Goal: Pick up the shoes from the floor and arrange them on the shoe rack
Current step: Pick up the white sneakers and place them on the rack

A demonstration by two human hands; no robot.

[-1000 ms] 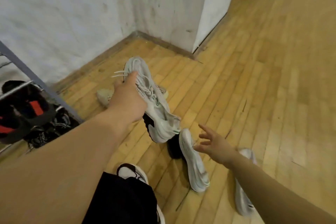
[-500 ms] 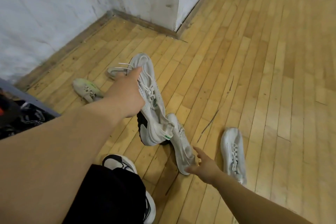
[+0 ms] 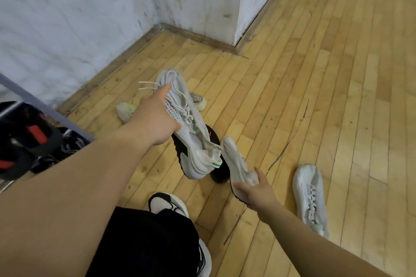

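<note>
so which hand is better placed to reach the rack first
Left: the left hand holds the white sneaker nearest the shoe rack; the right hand grips a pale shoe farther off.

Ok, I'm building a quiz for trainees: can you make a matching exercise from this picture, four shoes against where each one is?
Shoes:
1. sneaker with green N
2. soft white sneaker
3. white laced sneaker
4. yellow-green shoe

Places:
A. untouched on the floor, far right
B. on the floor near the wall
C. held up by the left hand
D. one end gripped by the right hand

Pairs: 1-C, 2-D, 3-A, 4-B
</note>
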